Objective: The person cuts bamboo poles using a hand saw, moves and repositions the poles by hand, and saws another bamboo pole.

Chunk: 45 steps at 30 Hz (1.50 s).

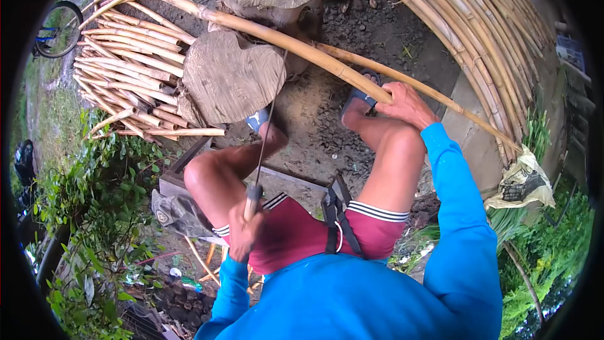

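Outdoor bamboo-working yard: stacked bamboo poles (135,69), log chopping blocks (233,75), dirt ground (314,119).

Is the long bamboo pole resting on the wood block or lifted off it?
Resting on it. The bamboo pole lies across the top edge of the wood block, and the right hand grips its near part.

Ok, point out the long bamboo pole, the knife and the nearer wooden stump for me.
bamboo pole (296,44), head view, mid-shaft over the stumps.
knife (269,127), head view, on the thin blade above the left hand.
nearer wooden stump (229,79), head view, flat cut top.
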Each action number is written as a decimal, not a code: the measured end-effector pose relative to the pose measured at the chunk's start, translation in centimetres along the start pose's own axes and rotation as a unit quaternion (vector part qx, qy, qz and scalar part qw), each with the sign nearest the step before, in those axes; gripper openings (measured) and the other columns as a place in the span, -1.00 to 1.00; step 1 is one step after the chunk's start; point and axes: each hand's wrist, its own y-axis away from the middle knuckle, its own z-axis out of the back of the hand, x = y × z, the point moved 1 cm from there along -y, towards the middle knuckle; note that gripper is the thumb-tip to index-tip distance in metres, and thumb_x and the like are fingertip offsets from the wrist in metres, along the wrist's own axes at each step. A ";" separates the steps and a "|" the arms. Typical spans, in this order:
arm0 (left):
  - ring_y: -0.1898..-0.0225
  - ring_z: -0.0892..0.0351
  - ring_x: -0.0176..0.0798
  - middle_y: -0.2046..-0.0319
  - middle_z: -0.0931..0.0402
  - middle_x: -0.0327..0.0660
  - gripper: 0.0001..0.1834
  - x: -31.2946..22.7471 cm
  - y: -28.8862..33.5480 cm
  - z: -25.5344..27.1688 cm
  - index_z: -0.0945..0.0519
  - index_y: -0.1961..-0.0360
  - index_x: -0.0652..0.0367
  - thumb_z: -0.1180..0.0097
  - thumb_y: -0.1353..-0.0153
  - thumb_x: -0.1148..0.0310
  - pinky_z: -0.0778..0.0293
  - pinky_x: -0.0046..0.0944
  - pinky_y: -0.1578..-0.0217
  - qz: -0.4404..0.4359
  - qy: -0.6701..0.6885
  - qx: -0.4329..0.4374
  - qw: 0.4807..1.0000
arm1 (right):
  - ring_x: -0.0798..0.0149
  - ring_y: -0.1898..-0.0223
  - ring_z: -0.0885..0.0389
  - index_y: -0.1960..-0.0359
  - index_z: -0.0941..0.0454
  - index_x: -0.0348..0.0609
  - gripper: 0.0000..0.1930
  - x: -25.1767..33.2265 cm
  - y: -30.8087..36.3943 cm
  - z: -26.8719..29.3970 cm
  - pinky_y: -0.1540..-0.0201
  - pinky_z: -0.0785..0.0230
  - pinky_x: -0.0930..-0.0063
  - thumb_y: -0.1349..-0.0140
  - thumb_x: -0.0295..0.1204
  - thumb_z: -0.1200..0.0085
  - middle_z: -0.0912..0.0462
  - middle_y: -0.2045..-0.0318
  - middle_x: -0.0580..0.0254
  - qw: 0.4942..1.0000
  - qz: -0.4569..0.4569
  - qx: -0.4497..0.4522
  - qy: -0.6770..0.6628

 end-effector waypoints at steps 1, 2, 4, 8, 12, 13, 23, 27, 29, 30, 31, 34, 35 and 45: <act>0.64 -0.26 -0.36 0.67 -0.35 -0.26 -0.80 -0.8 -1.2 -0.8 -0.47 0.50 0.28 -0.16 -0.06 0.35 -0.24 -0.25 0.58 0.001 0.002 0.004 1.000 | -0.05 0.46 -0.58 0.41 -0.55 -0.33 -0.55 0.0 0.3 0.0 0.30 -0.40 0.10 0.01 -0.09 -0.23 -0.57 0.57 -0.07 0.996 0.021 -0.045 0.073; 0.66 -0.25 -0.40 0.67 -0.34 -0.29 -0.80 -1.6 -2.5 -1.5 -0.46 0.51 0.26 -0.16 -0.08 0.35 -0.21 -0.29 0.61 0.011 0.005 0.010 1.000 | 0.01 0.47 -0.56 0.42 -0.55 -0.34 -0.57 0.4 0.4 0.0 0.31 -0.39 0.15 0.01 -0.11 -0.25 -0.55 0.57 -0.05 0.984 0.044 -0.091 0.144; 0.68 -0.24 -0.43 0.68 -0.34 -0.31 -0.79 -2.3 -4.4 -2.6 -0.45 0.52 0.24 -0.16 -0.10 0.35 -0.18 -0.32 0.64 0.018 0.004 0.017 1.000 | -0.07 0.42 -0.59 0.41 -0.58 -0.34 -0.57 1.5 0.2 0.2 0.29 -0.41 0.10 0.05 -0.13 -0.24 -0.58 0.53 -0.12 0.980 0.055 -0.083 0.171; 0.72 -0.20 -0.52 0.69 -0.27 -0.42 -0.85 -1.6 -8.2 -5.5 -0.44 0.44 0.18 -0.14 -0.19 0.40 -0.12 -0.41 0.72 0.046 0.161 0.062 0.984 | -0.02 0.43 -0.63 0.38 -0.63 -0.31 -0.55 0.3 -1.3 -0.3 0.27 -0.47 0.11 0.08 -0.10 -0.26 -0.63 0.48 -0.06 0.998 0.017 0.024 0.051; 0.69 -0.23 -0.53 0.66 -0.30 -0.40 -0.83 -2.2 -10.0 -7.4 -0.44 0.38 0.16 -0.15 -0.24 0.34 -0.15 -0.41 0.68 0.014 0.096 0.063 0.993 | 0.40 0.54 -0.54 0.42 -0.63 -0.16 -0.60 -1.8 -0.5 -0.7 0.47 -0.38 0.41 -0.02 -0.03 -0.28 -0.58 0.51 0.33 0.890 -0.204 0.199 -0.355; 0.65 -0.25 -0.52 0.64 -0.31 -0.38 -0.82 -2.1 -10.3 -7.5 -0.45 0.36 0.18 -0.15 -0.25 0.32 -0.17 -0.40 0.65 -0.016 0.084 0.051 0.995 | 0.49 0.56 -0.52 0.45 -0.65 -0.09 -0.66 0.4 0.2 0.1 0.51 -0.36 0.52 -0.04 -0.05 -0.27 -0.50 0.59 0.41 0.889 -0.215 0.170 -0.366; 0.56 -0.30 -0.42 0.60 -0.38 -0.30 -0.80 -1.8 -11.7 -8.3 -0.48 0.31 0.24 -0.13 -0.22 0.31 -0.27 -0.31 0.52 -0.100 -0.005 0.062 0.993 | -0.20 0.47 -0.69 0.53 -0.64 -0.27 -0.66 1.7 -0.8 -3.2 0.34 -0.56 -0.01 -0.03 -0.17 -0.16 -0.63 0.57 -0.24 0.974 -0.082 -0.163 0.134; 0.56 -0.30 -0.42 0.61 -0.36 -0.29 -0.78 -2.1 -12.0 -8.7 -0.45 0.35 0.24 -0.13 -0.22 0.30 -0.27 -0.31 0.52 -0.097 -0.031 0.052 0.993 | -0.29 0.42 -0.66 0.43 -0.66 -0.20 -0.73 3.2 -0.3 -3.5 0.29 -0.56 -0.09 -0.07 -0.23 -0.14 -0.63 0.52 -0.27 0.957 -0.074 -0.223 0.171; 0.57 -0.29 -0.43 0.62 -0.36 -0.29 -0.78 -2.0 -12.5 -8.8 -0.43 0.36 0.24 -0.13 -0.23 0.29 -0.26 -0.32 0.54 -0.100 -0.035 0.052 0.993 | -0.29 0.43 -0.66 0.41 -0.66 -0.20 -0.74 3.3 -0.1 -3.4 0.29 -0.57 -0.09 -0.07 -0.24 -0.15 -0.64 0.53 -0.24 0.952 -0.073 -0.239 0.175; 0.58 -0.28 -0.44 0.62 -0.35 -0.29 -0.77 -1.9 -12.7 -8.8 -0.41 0.38 0.24 -0.12 -0.23 0.29 -0.25 -0.32 0.55 -0.104 -0.036 0.053 0.992 | -0.29 0.42 -0.66 0.39 -0.65 -0.19 -0.74 3.0 -0.2 -3.3 0.28 -0.57 -0.08 -0.06 -0.23 -0.16 -0.64 0.51 -0.23 0.958 -0.069 -0.224 0.164; 0.61 -0.28 -0.45 0.64 -0.34 -0.31 -0.75 -2.3 -12.9 -9.2 -0.40 0.39 0.21 -0.12 -0.25 0.27 -0.23 -0.32 0.59 -0.090 -0.017 0.061 0.994 | -0.29 0.41 -0.66 0.37 -0.64 -0.19 -0.73 2.6 -0.3 -3.2 0.27 -0.57 -0.08 -0.05 -0.23 -0.18 -0.65 0.50 -0.23 0.963 -0.067 -0.211 0.155; 0.64 -0.28 -0.46 0.66 -0.34 -0.32 -0.75 -2.6 -13.2 -9.6 -0.41 0.39 0.20 -0.12 -0.25 0.25 -0.23 -0.32 0.60 -0.084 -0.001 0.068 0.994 | -0.21 0.30 -0.70 0.29 -0.67 -0.19 -0.69 2.0 -0.7 -3.8 0.17 -0.58 -0.07 -0.04 -0.21 -0.18 -0.69 0.36 -0.21 0.973 -0.061 -0.169 0.146; 0.64 -0.28 -0.46 0.66 -0.34 -0.32 -0.75 -2.6 -13.3 -9.7 -0.41 0.39 0.20 -0.12 -0.25 0.25 -0.23 -0.32 0.60 -0.086 -0.002 0.068 0.994 | -0.19 0.23 -0.69 0.31 -0.67 -0.22 -0.63 1.9 -1.0 -3.8 0.12 -0.57 -0.06 -0.01 -0.14 -0.22 -0.69 0.28 -0.22 0.976 -0.073 -0.156 0.134; 0.58 -0.29 -0.34 0.67 -0.32 -0.23 -0.65 -2.3 -15.4 -10.0 -0.41 0.46 0.25 -0.14 -0.18 0.16 -0.27 -0.21 0.51 -0.110 -0.092 0.059 0.988 | -0.02 0.27 -0.72 0.44 -0.65 -0.39 -0.41 1.8 -1.6 -1.7 0.12 -0.54 0.10 0.06 0.06 -0.27 -0.69 0.51 -0.07 0.980 -0.195 0.028 -0.039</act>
